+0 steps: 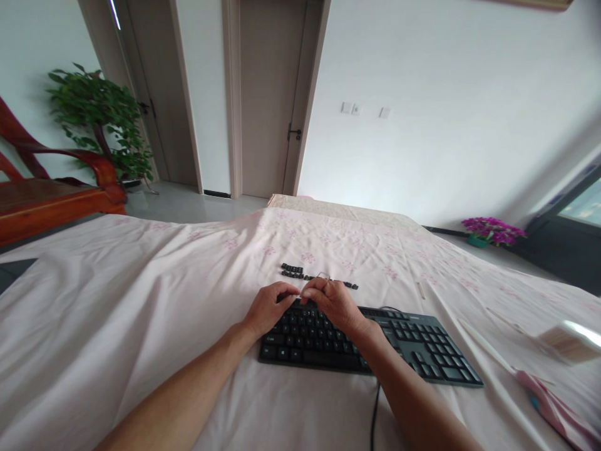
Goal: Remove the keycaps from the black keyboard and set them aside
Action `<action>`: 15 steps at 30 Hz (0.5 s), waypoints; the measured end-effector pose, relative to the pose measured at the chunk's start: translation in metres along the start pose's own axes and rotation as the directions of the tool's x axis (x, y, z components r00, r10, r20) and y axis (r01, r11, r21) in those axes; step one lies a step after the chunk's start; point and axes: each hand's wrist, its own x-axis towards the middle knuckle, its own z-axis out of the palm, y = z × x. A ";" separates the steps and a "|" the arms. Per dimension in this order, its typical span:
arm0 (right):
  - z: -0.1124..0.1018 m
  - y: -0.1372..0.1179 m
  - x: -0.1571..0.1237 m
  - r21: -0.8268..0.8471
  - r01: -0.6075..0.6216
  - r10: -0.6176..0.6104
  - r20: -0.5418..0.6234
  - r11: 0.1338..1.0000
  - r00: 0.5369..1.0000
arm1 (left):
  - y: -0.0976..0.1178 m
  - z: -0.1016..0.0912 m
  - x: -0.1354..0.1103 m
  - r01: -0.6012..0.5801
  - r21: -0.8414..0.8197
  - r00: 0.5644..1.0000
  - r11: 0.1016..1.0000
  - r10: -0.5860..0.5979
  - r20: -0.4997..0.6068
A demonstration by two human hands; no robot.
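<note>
A black keyboard (319, 360) lies on the pink flowered cloth, its cable running toward me. My left hand (272, 307) is over the keyboard's upper left corner, thumb and fingers drawn together near the top row. Beside it, my right hand (334, 304) bends over the top rows with its fingers pinched. The fingertips of both hands almost meet; whatever small thing they hold is hidden. A thin wire-like loop (323, 274) shows just past my right knuckles. Several loose black keycaps (292, 271) lie in rows beyond the hands, partly covered by the right one.
To the right are a clear tub of cotton swabs (570, 341), a loose swab (421, 290) and a pink item (558, 407) at the edge of view. A wooden armchair (61, 207) and a leafy plant (96, 113) stand left; purple flowers (493, 230) stand far right.
</note>
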 end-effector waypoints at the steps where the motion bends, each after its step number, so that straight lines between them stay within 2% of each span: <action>1: 0.001 -0.001 0.000 -0.013 0.016 -0.016 0.012 1.000 1.000 | 0.001 0.000 0.000 -0.013 0.011 1.000 1.000 0.013 0.015; 8: 0.010 0.002 0.002 -0.142 0.170 -0.165 0.048 0.975 0.985 | 0.007 0.000 -0.003 -0.076 0.071 0.992 0.995 0.068 0.107; 15: 0.017 0.000 -0.002 -0.300 0.305 -0.288 0.101 0.904 0.952 | 0.006 0.000 -0.002 -0.172 0.147 0.978 0.974 0.152 0.140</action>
